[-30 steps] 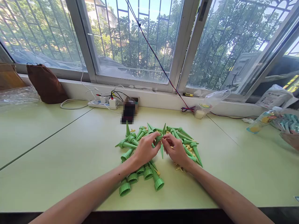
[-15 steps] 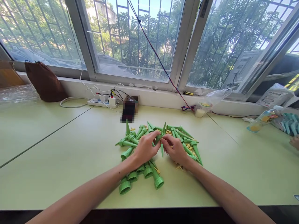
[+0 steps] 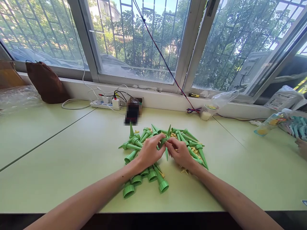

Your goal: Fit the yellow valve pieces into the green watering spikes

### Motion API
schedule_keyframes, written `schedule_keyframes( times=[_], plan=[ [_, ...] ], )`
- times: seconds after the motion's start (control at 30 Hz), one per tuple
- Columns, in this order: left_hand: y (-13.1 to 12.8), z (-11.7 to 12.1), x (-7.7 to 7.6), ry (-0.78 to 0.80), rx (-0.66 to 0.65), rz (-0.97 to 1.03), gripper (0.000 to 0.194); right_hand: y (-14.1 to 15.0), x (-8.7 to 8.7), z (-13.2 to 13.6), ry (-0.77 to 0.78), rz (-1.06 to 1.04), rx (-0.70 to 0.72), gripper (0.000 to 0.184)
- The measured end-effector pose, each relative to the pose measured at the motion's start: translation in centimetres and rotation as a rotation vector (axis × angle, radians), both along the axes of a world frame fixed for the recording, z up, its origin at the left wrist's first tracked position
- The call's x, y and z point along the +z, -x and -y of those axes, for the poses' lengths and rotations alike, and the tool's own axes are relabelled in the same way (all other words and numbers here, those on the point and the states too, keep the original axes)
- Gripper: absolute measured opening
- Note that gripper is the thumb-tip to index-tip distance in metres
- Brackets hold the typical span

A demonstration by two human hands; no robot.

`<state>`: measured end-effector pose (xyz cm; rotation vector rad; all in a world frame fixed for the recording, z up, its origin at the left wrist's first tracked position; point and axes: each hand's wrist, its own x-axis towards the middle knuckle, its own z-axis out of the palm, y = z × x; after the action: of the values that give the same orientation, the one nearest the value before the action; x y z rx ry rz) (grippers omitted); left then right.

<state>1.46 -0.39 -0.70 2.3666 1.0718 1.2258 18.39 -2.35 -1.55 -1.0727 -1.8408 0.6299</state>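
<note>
My left hand point(image 3: 151, 149) is closed around a green plastic watering spike point(image 3: 163, 141), its wide collar facing up between thumb and fingers. The fingertips of my right hand point(image 3: 179, 152) are pinched together against the side of that collar; whatever small piece they hold is hidden. Several more green spikes lie in a loose heap around both hands, such as one with an open collar point(image 3: 163, 186) in front and one at the right point(image 3: 201, 156). Small yellow plastic pieces point(image 3: 185, 171) are scattered among them and under my right hand.
Toward the window stand a power strip point(image 3: 105, 104) with cables, a small box point(image 3: 137, 103) and a brown bag point(image 3: 46, 83). A plastic-bagged cup point(image 3: 206, 113) and a bottle point(image 3: 271, 123) are at the right. Another person's hand point(image 3: 301, 147) shows at the right edge.
My hands keep almost the same place and hold on the watering spike, with only slight finger movement. Another person's hand has come into view at the right edge.
</note>
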Motion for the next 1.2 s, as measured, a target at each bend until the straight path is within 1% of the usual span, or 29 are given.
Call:
schedule_keyframes(
  times=[0.63,0.97,1.2],
  plan=[
    [0.04,-0.04,0.08,0.007,-0.018,-0.021,0.025,-0.02,0.04,-0.03,-0.012,0.030,-0.016,0.035],
    [0.02,-0.11,0.12,0.005,-0.021,-0.032,0.025,-0.08,-0.16,-0.12,-0.007,0.037,-0.011,0.034],
    [0.02,-0.14,0.00,0.002,-0.025,-0.034,0.025,-0.07,0.01,-0.06,-0.005,0.045,-0.017,0.033]
  ],
)
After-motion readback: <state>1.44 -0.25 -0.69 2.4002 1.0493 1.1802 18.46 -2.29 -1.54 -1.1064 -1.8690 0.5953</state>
